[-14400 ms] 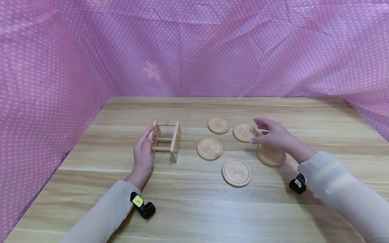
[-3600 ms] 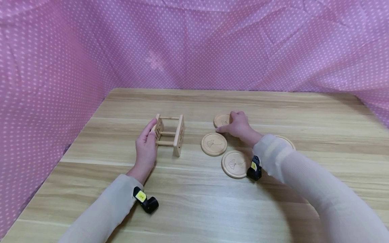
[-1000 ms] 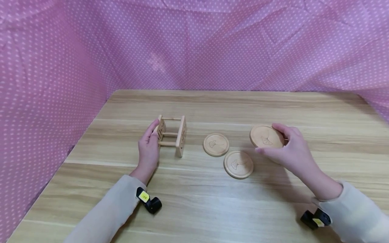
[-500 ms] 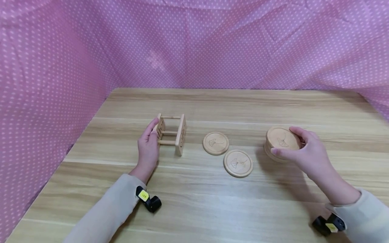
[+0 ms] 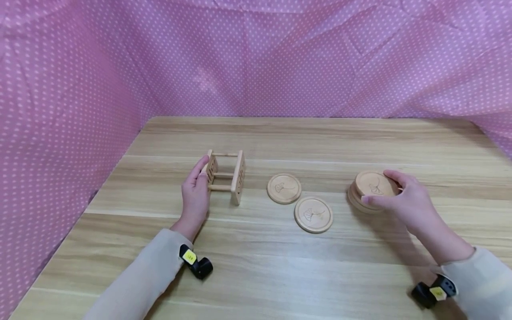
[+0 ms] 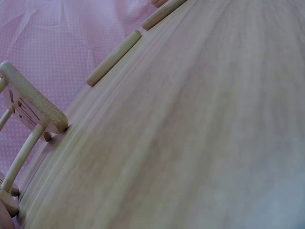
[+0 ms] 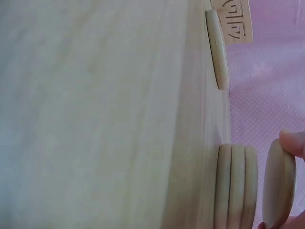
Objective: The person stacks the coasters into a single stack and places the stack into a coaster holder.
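Note:
My left hand (image 5: pixel 195 191) grips the left side panel of a small wooden coaster holder (image 5: pixel 237 178), with finger and thumb along it. The holder's round bars span two panels with cut-out marks. To the right, my right hand (image 5: pixel 412 200) pinches a round wooden coaster (image 5: pixel 375 183) engraved with a ginkgo leaf. The right wrist view shows this coaster (image 7: pixel 278 186) slightly tilted and apart from a stack of three coasters (image 7: pixel 236 188), above which it is held. Two more coasters lie flat between the hands, one farther back (image 5: pixel 284 189) and one nearer (image 5: pixel 314 215).
A light wood-grain table (image 5: pixel 260 271) carries everything. Pink polka-dot cloth (image 5: pixel 280 66) hangs behind it and along the sides. Black wrist cameras sit on the left sleeve (image 5: pixel 196 263) and the right sleeve (image 5: pixel 434 292).
The two back coasters have left their places. My right hand has carried one coaster rightward to above the stack and shifted it slightly nearer. My left hand stays at the coaster holder.

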A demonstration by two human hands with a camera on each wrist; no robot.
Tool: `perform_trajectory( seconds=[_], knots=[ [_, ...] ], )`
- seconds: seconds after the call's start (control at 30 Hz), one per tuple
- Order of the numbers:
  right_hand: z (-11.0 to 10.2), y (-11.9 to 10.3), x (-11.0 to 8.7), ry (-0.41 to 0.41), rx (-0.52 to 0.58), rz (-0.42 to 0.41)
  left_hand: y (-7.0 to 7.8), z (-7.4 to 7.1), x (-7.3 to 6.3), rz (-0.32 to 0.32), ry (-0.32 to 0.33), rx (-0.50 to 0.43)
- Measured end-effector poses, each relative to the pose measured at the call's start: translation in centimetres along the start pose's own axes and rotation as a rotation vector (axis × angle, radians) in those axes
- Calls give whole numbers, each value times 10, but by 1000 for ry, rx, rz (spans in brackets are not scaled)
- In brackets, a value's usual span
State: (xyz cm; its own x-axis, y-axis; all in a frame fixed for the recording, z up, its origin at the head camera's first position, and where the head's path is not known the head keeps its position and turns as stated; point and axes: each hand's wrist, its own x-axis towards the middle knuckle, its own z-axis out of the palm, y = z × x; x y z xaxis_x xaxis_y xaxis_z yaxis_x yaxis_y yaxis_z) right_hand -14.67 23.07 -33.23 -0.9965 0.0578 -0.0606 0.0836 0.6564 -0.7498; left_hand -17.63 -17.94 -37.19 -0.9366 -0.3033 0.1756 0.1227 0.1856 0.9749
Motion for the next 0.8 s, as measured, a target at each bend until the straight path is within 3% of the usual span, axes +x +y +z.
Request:
perform_trajectory(
  seconds=[0.27, 0.8],
  knots=[
    [0, 9, 7, -42, 57, 34, 1, 0, 0, -13, -3, -1],
    [5, 8, 7, -43, 0, 35, 2, -1, -1, -17, -10, 18]
  ],
)
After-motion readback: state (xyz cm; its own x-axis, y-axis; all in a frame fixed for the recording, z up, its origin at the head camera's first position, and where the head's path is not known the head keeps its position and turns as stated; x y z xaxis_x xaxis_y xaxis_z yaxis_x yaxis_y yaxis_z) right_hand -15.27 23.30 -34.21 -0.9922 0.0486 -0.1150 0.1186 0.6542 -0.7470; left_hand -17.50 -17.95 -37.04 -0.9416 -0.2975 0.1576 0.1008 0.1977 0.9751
